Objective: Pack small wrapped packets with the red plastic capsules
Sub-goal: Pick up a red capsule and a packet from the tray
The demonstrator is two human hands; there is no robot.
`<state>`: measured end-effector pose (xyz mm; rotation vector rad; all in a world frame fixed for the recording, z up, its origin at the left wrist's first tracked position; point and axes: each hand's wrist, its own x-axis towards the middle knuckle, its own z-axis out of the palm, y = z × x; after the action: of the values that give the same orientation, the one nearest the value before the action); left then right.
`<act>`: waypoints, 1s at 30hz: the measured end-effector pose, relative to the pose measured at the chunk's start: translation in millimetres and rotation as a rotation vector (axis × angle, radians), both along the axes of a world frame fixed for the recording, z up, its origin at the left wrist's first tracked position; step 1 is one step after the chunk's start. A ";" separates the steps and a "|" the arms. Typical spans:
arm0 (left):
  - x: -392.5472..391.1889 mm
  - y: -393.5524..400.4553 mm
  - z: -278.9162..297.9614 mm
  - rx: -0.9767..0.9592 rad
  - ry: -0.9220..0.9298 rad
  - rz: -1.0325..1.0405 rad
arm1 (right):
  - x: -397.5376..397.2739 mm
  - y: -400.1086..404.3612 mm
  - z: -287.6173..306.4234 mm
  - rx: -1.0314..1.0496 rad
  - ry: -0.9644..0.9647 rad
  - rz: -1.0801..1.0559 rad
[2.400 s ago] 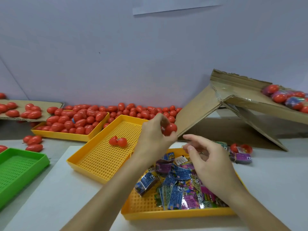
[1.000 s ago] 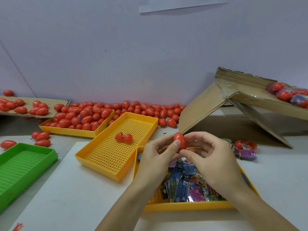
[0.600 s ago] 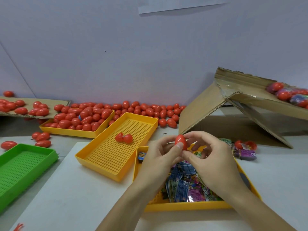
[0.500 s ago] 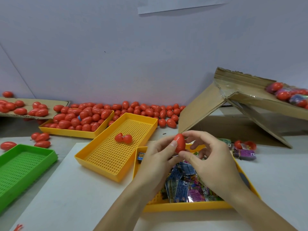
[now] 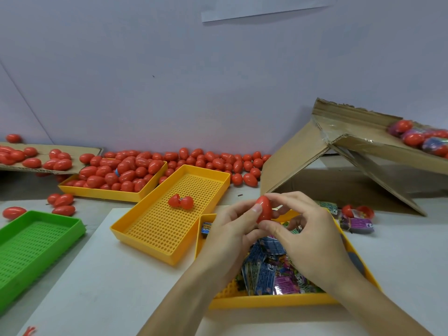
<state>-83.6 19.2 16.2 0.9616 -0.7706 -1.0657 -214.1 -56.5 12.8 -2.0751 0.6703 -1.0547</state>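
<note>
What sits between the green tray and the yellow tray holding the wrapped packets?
In the head view, a second yellow tray lies between the green tray and the packet tray. It holds one opened red capsule.

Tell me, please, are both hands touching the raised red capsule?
Touching: the head view shows left hand and right hand fingertips pinching the capsule.

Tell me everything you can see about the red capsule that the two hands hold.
The capsule is a small egg-shaped shell of glossy red plastic, closed, with no gap showing. It stands nearly upright in the air, pointed end up, above the far edge of the yellow tray of packets. The left hand pinches it from the left, thumb on its front; the right hand pinches it from the right, thumb under its lower end. Its contents cannot be seen.
</note>
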 end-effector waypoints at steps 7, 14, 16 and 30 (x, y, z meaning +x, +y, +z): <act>0.3 0.1 0.6 0.038 0.106 0.069 | -1.5 -5.2 -2.4 0.097 -0.063 0.061; 7.2 -3.3 3.8 0.043 0.218 0.359 | -9.7 -22.3 0.2 0.027 -0.003 -0.052; 9.1 -3.5 2.7 0.052 0.210 0.403 | -12.6 -22.8 2.4 -0.075 0.114 -0.057; 9.2 -3.3 -1.8 0.100 0.056 0.440 | -10.6 -13.2 -4.4 -0.234 0.512 0.142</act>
<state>-74.4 15.8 14.3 1.1188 -0.4332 -0.7466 -224.7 -69.7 8.4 -2.5883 0.6517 -0.5381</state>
